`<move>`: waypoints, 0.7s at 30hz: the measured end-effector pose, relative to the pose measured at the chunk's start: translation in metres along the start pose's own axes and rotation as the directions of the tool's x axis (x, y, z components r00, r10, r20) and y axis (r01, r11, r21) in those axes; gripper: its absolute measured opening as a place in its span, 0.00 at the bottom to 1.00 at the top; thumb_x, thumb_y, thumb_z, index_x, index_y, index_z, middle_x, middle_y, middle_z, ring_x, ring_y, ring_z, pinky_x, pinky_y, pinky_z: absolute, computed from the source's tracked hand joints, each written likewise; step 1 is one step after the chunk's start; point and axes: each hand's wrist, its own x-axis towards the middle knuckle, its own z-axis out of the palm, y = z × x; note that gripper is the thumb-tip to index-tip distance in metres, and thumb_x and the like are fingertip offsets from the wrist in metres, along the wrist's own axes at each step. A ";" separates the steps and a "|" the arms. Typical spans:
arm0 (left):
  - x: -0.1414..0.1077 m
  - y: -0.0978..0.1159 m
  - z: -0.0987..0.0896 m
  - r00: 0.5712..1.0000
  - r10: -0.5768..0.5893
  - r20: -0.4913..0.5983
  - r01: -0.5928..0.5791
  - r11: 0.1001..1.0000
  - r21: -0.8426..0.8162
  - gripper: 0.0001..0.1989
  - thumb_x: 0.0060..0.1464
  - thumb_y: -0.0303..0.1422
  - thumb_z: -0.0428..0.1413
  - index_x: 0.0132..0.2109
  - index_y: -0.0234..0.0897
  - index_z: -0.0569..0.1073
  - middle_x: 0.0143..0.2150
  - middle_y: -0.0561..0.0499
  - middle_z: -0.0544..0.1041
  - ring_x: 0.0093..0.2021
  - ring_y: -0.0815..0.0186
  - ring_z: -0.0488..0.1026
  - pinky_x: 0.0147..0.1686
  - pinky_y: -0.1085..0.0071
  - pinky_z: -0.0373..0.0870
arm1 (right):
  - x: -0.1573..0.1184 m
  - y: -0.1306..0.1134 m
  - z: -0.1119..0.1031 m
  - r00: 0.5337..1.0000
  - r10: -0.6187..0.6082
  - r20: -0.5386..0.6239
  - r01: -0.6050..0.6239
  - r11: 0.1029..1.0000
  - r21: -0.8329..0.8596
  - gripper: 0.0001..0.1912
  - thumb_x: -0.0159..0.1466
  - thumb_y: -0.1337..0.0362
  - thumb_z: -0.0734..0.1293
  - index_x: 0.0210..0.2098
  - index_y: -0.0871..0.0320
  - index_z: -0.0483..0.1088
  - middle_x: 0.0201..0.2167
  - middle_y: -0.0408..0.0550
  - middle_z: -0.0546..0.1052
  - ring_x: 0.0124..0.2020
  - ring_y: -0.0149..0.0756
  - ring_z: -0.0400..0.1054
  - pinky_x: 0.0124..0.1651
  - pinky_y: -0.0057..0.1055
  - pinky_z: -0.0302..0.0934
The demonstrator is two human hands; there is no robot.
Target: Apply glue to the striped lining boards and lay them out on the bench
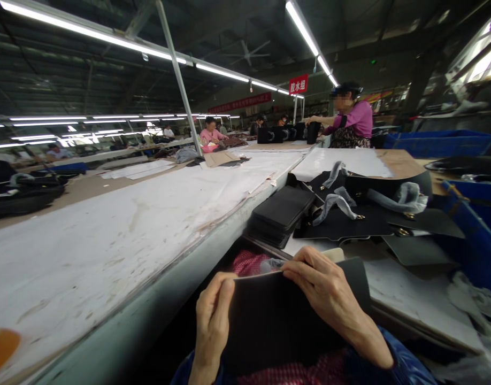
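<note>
A black bag panel (273,321) is held up in front of me by its far edge. My left hand (214,315) pinches the left corner between thumb and fingers. Farther right along the same edge, my right hand (323,289) grips with its fingertips. The panel's right part curves up behind my right wrist. Beyond my hands sits a stack of black rectangular panels (283,208). Beside that stack lie black bag pieces (342,222) with plastic-wrapped handles (401,198) and gold-coloured fittings.
A long white-covered table (121,251) runs along my left, its edge close to my left hand. Blue bins (476,235) stand at the right. A co-worker in a purple top (355,120) handles black bags (279,133) farther back. A metal post (179,75) rises from the table.
</note>
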 end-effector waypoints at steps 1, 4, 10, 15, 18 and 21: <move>0.003 0.000 -0.002 1.000 0.008 0.029 -0.009 0.999 0.042 0.17 0.66 0.43 0.50 0.39 0.39 0.79 0.26 0.56 0.73 0.27 0.70 0.69 0.28 0.76 0.65 | 0.000 0.000 0.001 1.000 0.001 0.006 -0.001 1.000 -0.004 0.07 0.68 0.71 0.64 0.35 0.58 0.73 0.28 0.44 0.69 0.29 0.30 0.63 0.32 0.28 0.58; 0.010 0.003 -0.009 0.989 0.123 0.076 -0.137 0.964 0.226 0.14 0.67 0.38 0.50 0.46 0.38 0.79 0.37 0.52 0.81 0.39 0.66 0.78 0.41 0.75 0.72 | 0.001 0.000 0.004 1.000 0.001 0.028 0.000 1.000 -0.023 0.07 0.69 0.70 0.64 0.34 0.58 0.72 0.29 0.45 0.69 0.29 0.31 0.63 0.32 0.29 0.57; 0.014 0.038 0.013 0.807 0.526 0.270 -0.583 0.631 0.512 0.17 0.63 0.27 0.53 0.58 0.31 0.72 0.55 0.38 0.79 0.56 0.55 0.76 0.55 0.61 0.73 | 0.006 -0.006 0.004 0.996 -0.072 0.045 0.074 0.997 -0.034 0.09 0.70 0.71 0.62 0.36 0.58 0.72 0.30 0.45 0.70 0.30 0.33 0.62 0.33 0.30 0.56; 0.029 0.071 0.043 0.787 0.107 0.608 -0.556 0.551 0.623 0.27 0.57 0.17 0.46 0.64 0.28 0.66 0.40 0.39 0.84 0.37 0.50 0.83 0.35 0.59 0.79 | 0.008 -0.010 -0.001 0.993 -0.106 0.059 0.110 0.991 -0.074 0.16 0.72 0.70 0.56 0.31 0.57 0.70 0.28 0.45 0.70 0.29 0.33 0.61 0.32 0.32 0.55; 0.038 0.076 0.047 0.754 -0.108 0.648 -0.493 0.558 0.668 0.29 0.59 0.18 0.44 0.66 0.31 0.64 0.37 0.40 0.84 0.38 0.47 0.83 0.36 0.57 0.77 | 0.008 -0.010 -0.002 0.993 -0.090 0.076 0.099 0.986 -0.133 0.17 0.73 0.69 0.55 0.30 0.57 0.69 0.28 0.45 0.70 0.28 0.32 0.61 0.32 0.32 0.55; 0.042 0.069 0.043 0.776 -0.088 0.624 -0.433 0.646 0.629 0.25 0.61 0.21 0.46 0.63 0.35 0.68 0.40 0.41 0.85 0.41 0.48 0.83 0.39 0.59 0.75 | 0.007 -0.009 -0.010 0.989 -0.116 0.090 0.129 0.979 -0.159 0.14 0.73 0.67 0.57 0.35 0.56 0.72 0.29 0.44 0.73 0.29 0.33 0.64 0.33 0.33 0.55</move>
